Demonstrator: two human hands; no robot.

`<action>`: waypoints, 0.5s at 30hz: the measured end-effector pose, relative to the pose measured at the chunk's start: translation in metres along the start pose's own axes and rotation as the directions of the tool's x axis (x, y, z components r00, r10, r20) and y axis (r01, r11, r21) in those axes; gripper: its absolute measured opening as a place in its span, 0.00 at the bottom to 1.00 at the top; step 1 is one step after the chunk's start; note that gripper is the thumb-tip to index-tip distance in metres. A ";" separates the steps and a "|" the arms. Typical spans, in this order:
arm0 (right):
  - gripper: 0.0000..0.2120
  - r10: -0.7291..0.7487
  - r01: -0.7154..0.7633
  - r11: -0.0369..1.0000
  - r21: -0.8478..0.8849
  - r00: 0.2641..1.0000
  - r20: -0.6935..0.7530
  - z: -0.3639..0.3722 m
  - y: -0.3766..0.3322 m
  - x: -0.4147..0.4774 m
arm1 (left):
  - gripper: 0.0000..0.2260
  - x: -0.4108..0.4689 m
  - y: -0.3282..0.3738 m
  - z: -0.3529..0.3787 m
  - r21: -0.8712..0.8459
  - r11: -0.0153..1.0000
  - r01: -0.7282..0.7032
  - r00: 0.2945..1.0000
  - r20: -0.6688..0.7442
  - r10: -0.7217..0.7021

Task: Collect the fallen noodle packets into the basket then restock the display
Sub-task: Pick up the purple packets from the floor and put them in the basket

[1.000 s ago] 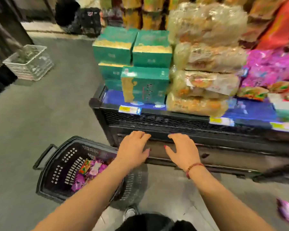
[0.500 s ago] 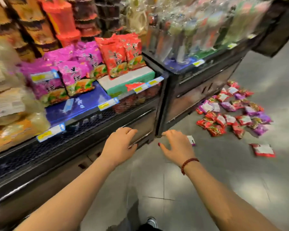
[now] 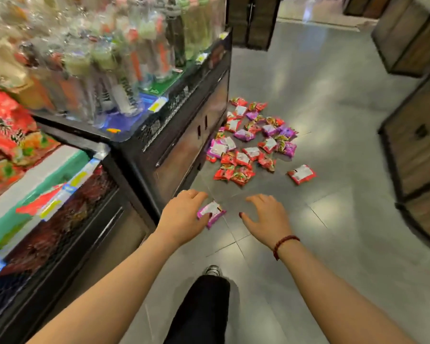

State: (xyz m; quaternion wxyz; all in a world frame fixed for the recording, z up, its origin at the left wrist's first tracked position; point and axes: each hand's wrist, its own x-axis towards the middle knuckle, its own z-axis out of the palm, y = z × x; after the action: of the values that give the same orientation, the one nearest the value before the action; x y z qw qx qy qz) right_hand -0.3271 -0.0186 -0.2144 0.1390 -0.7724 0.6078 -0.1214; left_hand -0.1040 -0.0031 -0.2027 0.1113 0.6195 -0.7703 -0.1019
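Observation:
Several red and purple noodle packets (image 3: 253,145) lie scattered on the grey floor beside the black display cabinet (image 3: 184,135). One red packet (image 3: 302,173) lies apart to their right. A single purple packet (image 3: 210,212) lies on the floor nearer to me, showing between my hands. My left hand (image 3: 184,217) and my right hand (image 3: 266,217) are stretched forward above the floor with fingers loosely curled, holding nothing. Red noodle packets (image 3: 5,125) stand on the display shelf at the left. The basket is out of view.
Bagged bottles (image 3: 124,70) fill the top of the black cabinet. Wooden crates (image 3: 417,145) line the right side of the aisle. My dark trouser leg and shoe (image 3: 201,306) are below my arms on the tiled floor.
The view has swung right, from the basket and green boxes past the shelf to the pile on the floor. The packets are nearer now. Both hands stay held out and hold nothing.

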 end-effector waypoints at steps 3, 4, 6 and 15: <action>0.20 0.041 -0.042 0.999 -0.017 0.999 -0.005 -0.007 0.024 0.045 | 0.22 0.061 -0.005 0.006 -0.026 0.999 -0.042 0.999 0.005 0.042; 0.20 0.049 -0.049 0.998 -0.027 0.999 0.005 -0.010 0.032 0.063 | 0.22 0.081 -0.008 0.007 -0.044 0.998 -0.048 0.999 0.006 0.049; 0.20 0.068 -0.066 0.997 -0.043 0.997 0.030 -0.017 0.045 0.096 | 0.22 0.121 -0.013 0.006 -0.080 0.995 -0.058 0.998 0.012 0.059; 0.18 0.183 -0.185 0.982 0.032 0.982 0.048 -0.040 0.109 0.206 | 0.22 0.274 -0.022 0.016 -0.086 0.994 -0.064 0.991 0.116 0.074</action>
State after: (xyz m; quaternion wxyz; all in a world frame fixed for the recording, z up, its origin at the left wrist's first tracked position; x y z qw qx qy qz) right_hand -0.3922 -0.2457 -0.2126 0.1772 -0.7129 0.6709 -0.1014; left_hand -0.1453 -0.2747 -0.2125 0.0941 0.5802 -0.7917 -0.1665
